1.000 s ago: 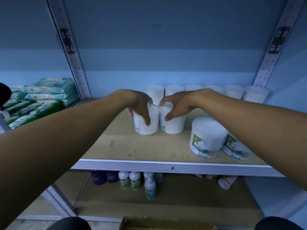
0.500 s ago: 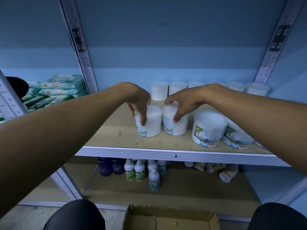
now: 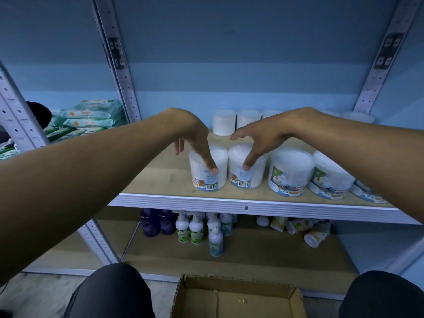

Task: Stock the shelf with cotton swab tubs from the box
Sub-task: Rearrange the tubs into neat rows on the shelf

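Your left hand (image 3: 192,136) reaches over the shelf (image 3: 160,180) with its fingers pointing down and loosely spread; the thumb tip rests on the front of the left tub (image 3: 207,168), while another finger hangs free just beside the tub's left edge, not touching it. Your right hand (image 3: 263,138) mirrors it over the right tub (image 3: 246,167): the thumb runs down the tub's front to the label, the forefinger points left across its top, and the remaining fingers drape behind where you cannot tell whether they touch. Neither hand clearly wraps its tub. The two tubs stand upright side by side, touching or nearly so, close to the shelf's front edge, their barcoded labels facing you. Just to their right, two wider cotton bud tubs (image 3: 290,173) lean toward you with a third partly hidden behind your right forearm. A back row of white tubs (image 3: 224,122) lines the rear of the same shelf against the blue wall. On the neighbouring shelf to the left lie wipe packs (image 3: 91,115). The lower shelf holds pump bottles (image 3: 197,228) upright, and tipped containers (image 3: 316,236) to the right. The cardboard box (image 3: 236,299) sits open on the floor between your knees, with only a small yellowish speck visible inside.
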Tool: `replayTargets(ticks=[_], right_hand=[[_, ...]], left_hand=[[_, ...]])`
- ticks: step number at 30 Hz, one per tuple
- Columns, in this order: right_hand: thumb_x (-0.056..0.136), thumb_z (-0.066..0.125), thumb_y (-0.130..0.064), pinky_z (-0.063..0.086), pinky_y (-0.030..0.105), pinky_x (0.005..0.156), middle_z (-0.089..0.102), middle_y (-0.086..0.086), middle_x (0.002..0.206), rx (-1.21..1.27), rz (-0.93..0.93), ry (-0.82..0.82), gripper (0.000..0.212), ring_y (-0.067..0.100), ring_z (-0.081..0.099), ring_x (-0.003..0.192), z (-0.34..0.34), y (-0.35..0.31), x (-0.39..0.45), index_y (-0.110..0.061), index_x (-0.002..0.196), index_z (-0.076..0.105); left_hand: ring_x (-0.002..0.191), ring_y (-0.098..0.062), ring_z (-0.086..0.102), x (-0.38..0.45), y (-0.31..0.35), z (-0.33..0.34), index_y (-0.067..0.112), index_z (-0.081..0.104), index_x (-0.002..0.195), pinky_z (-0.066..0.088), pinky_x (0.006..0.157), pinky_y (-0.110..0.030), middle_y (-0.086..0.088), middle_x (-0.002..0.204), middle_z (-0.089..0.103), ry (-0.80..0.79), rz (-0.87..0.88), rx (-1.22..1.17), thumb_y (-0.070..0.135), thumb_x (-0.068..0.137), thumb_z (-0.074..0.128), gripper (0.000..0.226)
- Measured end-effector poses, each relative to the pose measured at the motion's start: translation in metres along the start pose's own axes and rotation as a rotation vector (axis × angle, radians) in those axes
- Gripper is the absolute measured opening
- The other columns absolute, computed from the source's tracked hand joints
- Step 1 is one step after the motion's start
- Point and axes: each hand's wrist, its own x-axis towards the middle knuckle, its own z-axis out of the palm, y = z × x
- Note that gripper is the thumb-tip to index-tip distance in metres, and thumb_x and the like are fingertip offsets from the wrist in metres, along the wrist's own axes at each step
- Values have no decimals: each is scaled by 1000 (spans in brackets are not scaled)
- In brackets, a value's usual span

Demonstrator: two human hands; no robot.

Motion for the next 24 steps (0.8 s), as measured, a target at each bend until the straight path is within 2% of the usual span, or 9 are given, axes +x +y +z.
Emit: replayTargets(ticks=[3, 6, 9, 13, 16, 18, 20, 22, 24], right_hand=[[68, 62, -84, 34, 40, 110, 38, -7, 157, -28, 53, 43, 103, 22, 38, 142, -1, -5, 0, -33, 153, 33], [70, 56, -86, 40, 39, 104, 45, -2, 151, -94, 68, 45, 99, 26, 45, 136, 0, -12, 0, -26, 147, 43], [73, 61, -81, 47, 43, 102, 53, 2, 142, -121, 73, 34, 90, 31, 56, 123, 0, -17, 2, -23, 140, 51], [73, 73, -68, 48, 38, 101, 49, -2, 145, -49, 51, -8, 86, 28, 58, 121, -3, -17, 3, -25, 143, 47], [71, 80, -59, 43, 37, 105, 48, -7, 146, -40, 22, -23, 89, 23, 55, 125, -5, -15, 0, -33, 146, 41], [72, 84, -49, 40, 31, 102, 47, -9, 147, -58, -14, -37, 89, 18, 49, 128, -5, -13, -1, -34, 148, 39], [73, 87, -38, 37, 29, 101, 43, -11, 151, -46, -41, -66, 94, 15, 45, 132, -6, -9, -2, -33, 150, 35], [71, 88, -37, 37, 33, 109, 38, -13, 155, -10, -50, -85, 101, 15, 41, 140, -6, -6, -4, -35, 153, 29], [69, 85, -52, 35, 39, 113, 35, -13, 157, -3, -33, -60, 103, 18, 39, 142, -7, -5, -6, -38, 153, 27]], left_hand=[[115, -27, 60, 2, -4, 1, 26, 19, 158, 59, 88, -34, -5, 152, 42, 13, 108, -98, 53, 56, 92, 128], [99, -21, 63, 0, -6, 2, 31, 20, 157, 60, 79, -27, 2, 155, 37, 7, 177, -141, 35, 64, 93, 119], [88, -18, 69, -2, -7, 4, 33, 29, 154, 59, 69, -22, 3, 153, 39, 5, 200, -152, 30, 67, 92, 108], [96, -25, 70, -4, -6, 4, 30, 38, 150, 61, 76, -27, -1, 146, 46, 12, 183, -151, 38, 63, 92, 103], [86, -25, 75, -5, -3, 4, 27, 41, 148, 61, 73, -28, -4, 136, 52, 20, 149, -132, 52, 59, 91, 105], [73, -21, 77, -8, 1, 5, 23, 46, 142, 59, 69, -27, -2, 115, 61, 41, 121, -110, 61, 56, 88, 102], [67, -20, 76, -9, 4, 6, 21, 48, 135, 59, 72, -29, 3, 95, 60, 66, 91, -80, 72, 51, 83, 104], [75, -22, 76, -9, 4, 7, 21, 44, 138, 61, 77, -32, 3, 97, 58, 69, 81, -79, 78, 49, 80, 112], [95, -25, 71, -6, 1, 6, 25, 34, 148, 62, 80, -34, -4, 120, 58, 53, 104, -131, 74, 50, 82, 120]])
